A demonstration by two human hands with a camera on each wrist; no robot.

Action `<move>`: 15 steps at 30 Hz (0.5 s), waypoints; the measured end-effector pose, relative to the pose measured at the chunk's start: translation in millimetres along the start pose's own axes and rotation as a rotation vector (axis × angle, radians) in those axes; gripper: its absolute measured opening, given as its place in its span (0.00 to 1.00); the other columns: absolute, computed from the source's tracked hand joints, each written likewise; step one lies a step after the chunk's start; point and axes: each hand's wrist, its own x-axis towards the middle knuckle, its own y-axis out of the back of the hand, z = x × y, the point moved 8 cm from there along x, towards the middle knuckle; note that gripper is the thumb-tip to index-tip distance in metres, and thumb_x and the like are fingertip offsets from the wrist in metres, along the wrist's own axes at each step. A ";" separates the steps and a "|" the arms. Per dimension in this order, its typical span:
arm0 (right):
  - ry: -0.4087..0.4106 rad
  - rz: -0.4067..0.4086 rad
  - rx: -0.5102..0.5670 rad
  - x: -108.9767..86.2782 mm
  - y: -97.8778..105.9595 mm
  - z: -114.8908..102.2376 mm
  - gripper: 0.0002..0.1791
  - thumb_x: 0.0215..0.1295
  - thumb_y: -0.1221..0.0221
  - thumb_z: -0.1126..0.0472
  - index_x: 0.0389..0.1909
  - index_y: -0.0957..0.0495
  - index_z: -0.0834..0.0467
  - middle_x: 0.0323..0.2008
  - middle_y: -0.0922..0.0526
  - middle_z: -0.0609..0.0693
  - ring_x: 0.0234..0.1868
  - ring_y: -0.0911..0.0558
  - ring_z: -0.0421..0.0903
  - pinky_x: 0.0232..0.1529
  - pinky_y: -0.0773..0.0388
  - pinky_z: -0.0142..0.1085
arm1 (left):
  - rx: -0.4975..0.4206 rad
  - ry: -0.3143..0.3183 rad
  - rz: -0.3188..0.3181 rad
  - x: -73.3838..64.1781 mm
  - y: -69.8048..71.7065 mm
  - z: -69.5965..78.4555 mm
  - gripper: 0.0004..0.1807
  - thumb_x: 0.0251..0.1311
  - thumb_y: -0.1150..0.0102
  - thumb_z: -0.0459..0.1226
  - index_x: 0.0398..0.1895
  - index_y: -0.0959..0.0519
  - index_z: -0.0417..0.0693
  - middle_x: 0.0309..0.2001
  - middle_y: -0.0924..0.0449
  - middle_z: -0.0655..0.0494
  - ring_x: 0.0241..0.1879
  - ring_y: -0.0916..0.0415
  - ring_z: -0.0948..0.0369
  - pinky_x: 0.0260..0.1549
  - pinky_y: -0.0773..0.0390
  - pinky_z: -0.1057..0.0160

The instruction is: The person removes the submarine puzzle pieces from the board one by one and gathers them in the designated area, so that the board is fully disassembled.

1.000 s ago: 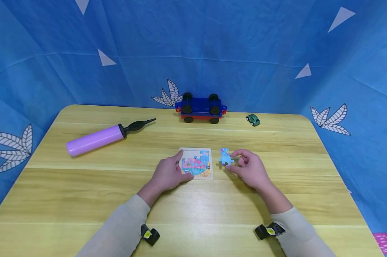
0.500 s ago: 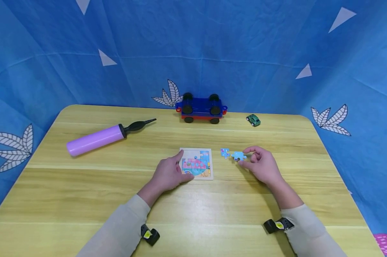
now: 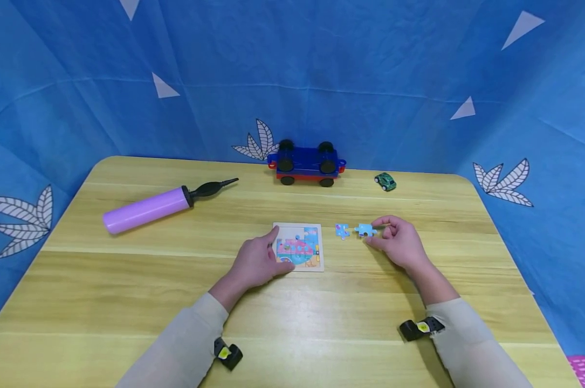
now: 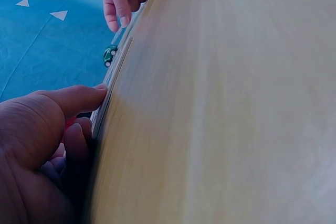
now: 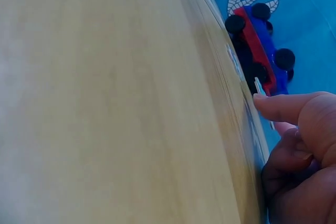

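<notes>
A small framed jigsaw puzzle (image 3: 298,267) lies on the table, partly filled with pink, blue and sand-coloured pieces; a pale bare area shows at its upper left. My left hand (image 3: 255,260) holds its left side, thumb at the lower edge and index finger at the top left corner. To the right of the frame, my right hand (image 3: 400,241) pinches a light blue puzzle piece (image 3: 364,228) between thumb and index finger. In the right wrist view that piece (image 5: 258,86) appears edge-on at the fingertips. Another blue puzzle piece (image 3: 341,230) lies between the frame and the held one.
At the back edge stand two stacked toy wagons (image 3: 307,160), the upper blue one wheels-up on a red one. A green toy car (image 3: 385,181) is at the back right. A purple hand pump (image 3: 146,211) with a black nozzle lies at the left.
The right hand has moved right with its piece, drawing it apart from the other blue piece, which stays on the table. The left hand and the frame have kept their place.
</notes>
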 end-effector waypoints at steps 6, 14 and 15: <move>-0.031 -0.019 -0.015 5.0 -1.0 2.1 0.20 0.58 0.28 0.62 0.49 0.22 0.62 0.20 0.38 0.48 0.21 0.39 0.44 0.37 0.34 0.40 | 0.009 -0.016 0.005 1.0 0.3 0.2 0.55 0.49 0.22 0.48 0.76 0.42 0.39 0.18 0.28 0.57 0.17 0.35 0.61 0.20 0.35 0.62; -0.051 -0.039 -0.026 8.6 -2.4 3.2 0.20 0.58 0.28 0.62 0.48 0.22 0.65 0.19 0.37 0.46 0.21 0.38 0.43 0.31 0.36 0.39 | 0.004 -0.030 0.007 0.8 0.4 0.4 0.55 0.49 0.22 0.48 0.76 0.42 0.38 0.18 0.28 0.57 0.17 0.34 0.61 0.21 0.35 0.62; -0.054 -0.042 -0.024 9.1 -2.7 3.6 0.20 0.58 0.28 0.62 0.48 0.21 0.65 0.19 0.37 0.47 0.21 0.38 0.43 0.31 0.36 0.39 | 0.006 -0.029 0.008 0.7 0.6 0.6 0.55 0.49 0.22 0.48 0.76 0.42 0.38 0.18 0.28 0.57 0.17 0.34 0.61 0.21 0.36 0.62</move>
